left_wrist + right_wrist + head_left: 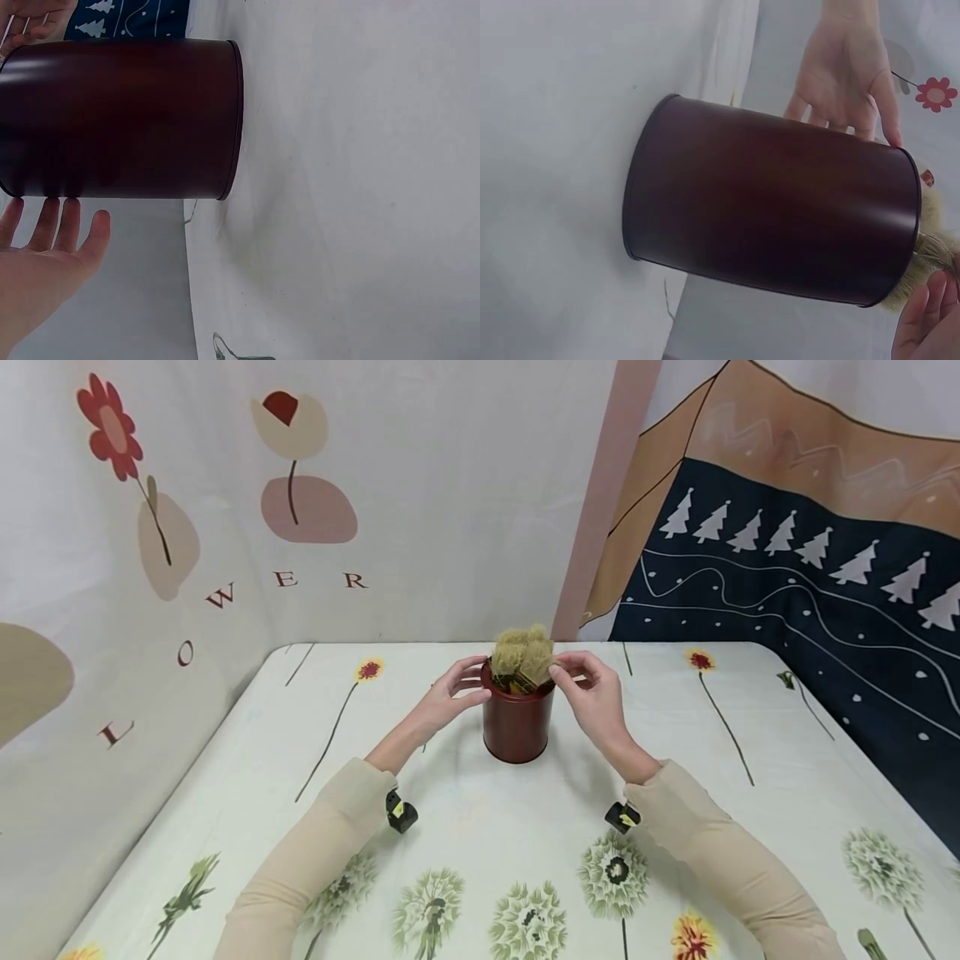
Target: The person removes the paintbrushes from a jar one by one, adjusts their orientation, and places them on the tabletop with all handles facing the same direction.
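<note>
A dark red cylindrical pot stands upright on the table, with a fluffy yellow-green bunch of dried grass sticking out of its top. My left hand is at the pot's left side, fingers extended and their tips against the wall near the rim. In the left wrist view these fingertips meet the pot's side. My right hand pinches the dried grass at its right edge, just above the rim. The right wrist view shows a strand of the dried grass by the right fingers. The pot hides its inside.
The table has a white cloth printed with flowers and dandelions. Behind it hangs a pale curtain with lettering, and a dark blue cloth with white trees at the right. Black wrist cameras sit on both sleeves.
</note>
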`<state>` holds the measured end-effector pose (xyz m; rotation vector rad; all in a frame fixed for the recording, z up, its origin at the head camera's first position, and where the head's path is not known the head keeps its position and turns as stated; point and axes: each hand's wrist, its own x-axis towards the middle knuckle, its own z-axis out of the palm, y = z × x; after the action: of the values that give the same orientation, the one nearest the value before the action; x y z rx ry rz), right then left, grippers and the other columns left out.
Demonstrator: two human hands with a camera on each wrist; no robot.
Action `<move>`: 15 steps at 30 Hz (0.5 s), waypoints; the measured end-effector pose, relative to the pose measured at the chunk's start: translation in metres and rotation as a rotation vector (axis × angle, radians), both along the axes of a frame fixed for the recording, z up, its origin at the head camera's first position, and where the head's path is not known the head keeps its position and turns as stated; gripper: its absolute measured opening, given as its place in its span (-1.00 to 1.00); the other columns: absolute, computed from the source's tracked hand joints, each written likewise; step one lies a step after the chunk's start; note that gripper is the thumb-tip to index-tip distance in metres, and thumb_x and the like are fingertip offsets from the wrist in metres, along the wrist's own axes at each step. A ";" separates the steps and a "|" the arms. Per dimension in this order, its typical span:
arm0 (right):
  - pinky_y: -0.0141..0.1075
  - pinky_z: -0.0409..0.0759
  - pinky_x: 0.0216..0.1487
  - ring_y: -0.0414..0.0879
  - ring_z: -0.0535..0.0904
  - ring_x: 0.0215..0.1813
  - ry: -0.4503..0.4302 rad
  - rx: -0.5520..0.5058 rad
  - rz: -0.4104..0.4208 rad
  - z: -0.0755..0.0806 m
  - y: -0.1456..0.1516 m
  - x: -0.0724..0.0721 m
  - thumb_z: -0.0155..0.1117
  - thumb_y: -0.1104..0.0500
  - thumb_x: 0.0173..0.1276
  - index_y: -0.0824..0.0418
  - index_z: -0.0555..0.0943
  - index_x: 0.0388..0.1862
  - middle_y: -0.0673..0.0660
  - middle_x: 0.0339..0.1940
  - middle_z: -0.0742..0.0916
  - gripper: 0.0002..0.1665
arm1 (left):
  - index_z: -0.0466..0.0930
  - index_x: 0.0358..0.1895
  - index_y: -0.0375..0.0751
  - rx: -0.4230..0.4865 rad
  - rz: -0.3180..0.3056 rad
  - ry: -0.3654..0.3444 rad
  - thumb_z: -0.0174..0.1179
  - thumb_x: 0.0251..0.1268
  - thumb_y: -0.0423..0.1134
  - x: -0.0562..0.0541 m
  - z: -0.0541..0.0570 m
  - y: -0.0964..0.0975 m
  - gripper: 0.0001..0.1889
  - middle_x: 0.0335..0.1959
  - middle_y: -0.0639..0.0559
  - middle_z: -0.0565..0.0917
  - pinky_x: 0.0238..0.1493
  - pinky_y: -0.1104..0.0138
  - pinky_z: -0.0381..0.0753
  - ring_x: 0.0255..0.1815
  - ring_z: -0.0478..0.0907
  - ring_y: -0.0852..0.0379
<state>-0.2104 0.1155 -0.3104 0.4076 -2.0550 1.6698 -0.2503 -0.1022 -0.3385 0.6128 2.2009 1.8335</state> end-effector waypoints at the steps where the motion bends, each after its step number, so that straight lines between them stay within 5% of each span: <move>1: -0.47 0.41 -0.40 -0.21 0.45 -0.37 0.002 -0.003 0.000 0.001 0.001 0.000 0.15 0.39 0.19 0.45 0.53 -0.25 0.27 -0.32 0.59 -0.85 | 0.10 0.30 -0.13 -0.001 0.000 0.000 0.10 0.22 -0.27 0.000 0.000 0.000 -0.41 0.21 -0.16 0.23 0.12 0.11 0.25 0.19 0.20 -0.04; 15: -0.42 0.52 -0.27 -0.20 0.53 -0.27 0.062 -0.116 0.059 0.005 0.029 -0.017 0.07 0.41 0.24 0.50 0.43 -0.18 -0.01 -0.35 0.58 -0.81 | 0.10 0.30 -0.16 -0.001 0.003 0.004 0.09 0.22 -0.30 0.002 0.002 0.002 -0.41 0.21 -0.18 0.23 0.11 0.11 0.25 0.18 0.20 -0.05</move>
<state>-0.2275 0.1444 -0.3054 0.4790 -1.9081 1.7786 -0.2486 -0.1007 -0.3362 0.6133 2.2065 1.8345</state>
